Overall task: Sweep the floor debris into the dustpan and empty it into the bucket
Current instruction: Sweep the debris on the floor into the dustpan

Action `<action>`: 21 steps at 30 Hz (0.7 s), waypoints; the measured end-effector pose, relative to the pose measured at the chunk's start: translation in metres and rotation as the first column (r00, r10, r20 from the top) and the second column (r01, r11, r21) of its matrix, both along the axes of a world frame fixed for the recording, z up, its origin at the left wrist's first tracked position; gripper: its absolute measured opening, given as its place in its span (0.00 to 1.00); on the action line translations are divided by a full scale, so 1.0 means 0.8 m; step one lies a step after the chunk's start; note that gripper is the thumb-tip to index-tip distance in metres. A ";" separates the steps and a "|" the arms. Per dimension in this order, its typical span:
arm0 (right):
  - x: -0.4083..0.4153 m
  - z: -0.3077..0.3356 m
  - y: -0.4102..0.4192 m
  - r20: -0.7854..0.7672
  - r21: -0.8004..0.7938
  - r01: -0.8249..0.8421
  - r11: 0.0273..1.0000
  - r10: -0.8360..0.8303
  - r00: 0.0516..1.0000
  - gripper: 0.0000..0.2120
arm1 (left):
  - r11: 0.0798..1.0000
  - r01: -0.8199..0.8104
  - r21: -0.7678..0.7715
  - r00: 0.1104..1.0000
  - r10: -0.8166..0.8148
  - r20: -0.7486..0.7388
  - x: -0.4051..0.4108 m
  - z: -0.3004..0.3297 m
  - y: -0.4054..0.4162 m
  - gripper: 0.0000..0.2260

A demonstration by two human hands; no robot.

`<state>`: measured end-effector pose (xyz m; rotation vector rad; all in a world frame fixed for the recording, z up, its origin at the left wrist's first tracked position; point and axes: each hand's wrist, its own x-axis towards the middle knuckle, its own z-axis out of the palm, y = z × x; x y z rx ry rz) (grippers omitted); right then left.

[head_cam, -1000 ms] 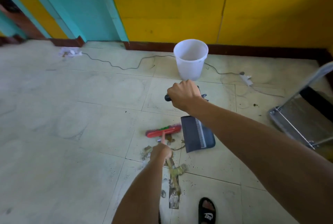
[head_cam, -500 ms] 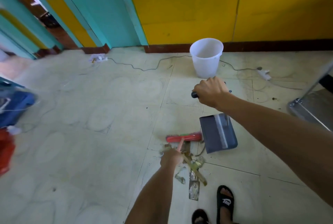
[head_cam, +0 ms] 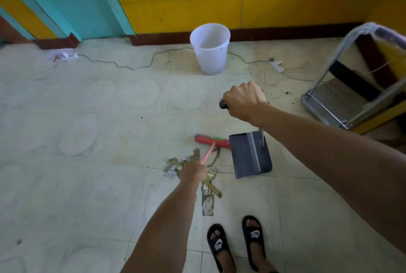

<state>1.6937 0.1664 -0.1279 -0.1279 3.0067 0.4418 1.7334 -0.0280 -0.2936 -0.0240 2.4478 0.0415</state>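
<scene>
My left hand [head_cam: 194, 172] grips the pink handle of a red broom [head_cam: 212, 141], whose bristle head rests on the tiles just left of the dustpan. My right hand [head_cam: 242, 101] is closed on the black top grip of the dark grey dustpan [head_cam: 250, 154], which stands on the floor with its mouth toward the broom. Scraps of paper and foil debris [head_cam: 207, 198] lie around and below my left hand, partly hidden by it. The white bucket [head_cam: 209, 48] stands upright by the yellow wall, beyond the dustpan.
A thin cable [head_cam: 136, 65] runs along the floor behind the bucket to a white power strip [head_cam: 276, 65]. A metal platform cart [head_cam: 338, 101] sits at the right. My feet in black slides [head_cam: 235, 244] stand below the debris. A teal door frame [head_cam: 72, 2] is at the back left.
The view has swung back to the right and tilted down, showing both feet. The broom head stays beside the dustpan's mouth; both hands keep their grips.
</scene>
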 end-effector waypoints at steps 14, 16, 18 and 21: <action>0.057 -0.041 0.018 0.072 -0.021 -0.084 0.996 0.085 0.994 0.06 | 0.985 -0.170 -0.012 0.981 0.170 0.098 0.041 0.041 -0.058 0.17; 0.064 -0.053 0.012 0.087 -0.029 -0.102 0.994 0.105 0.991 0.07 | 0.936 -0.349 0.052 0.928 0.338 0.154 0.032 0.054 -0.072 0.21; 0.071 -0.063 0.005 0.097 -0.037 -0.125 0.991 0.128 0.987 0.07 | 0.899 -0.433 0.062 0.894 0.420 0.158 0.026 0.064 -0.080 0.21; 0.080 -0.080 -0.008 0.114 -0.062 -0.167 0.984 0.173 0.978 0.06 | 0.842 -0.535 0.069 0.842 0.525 0.127 0.029 0.070 -0.083 0.12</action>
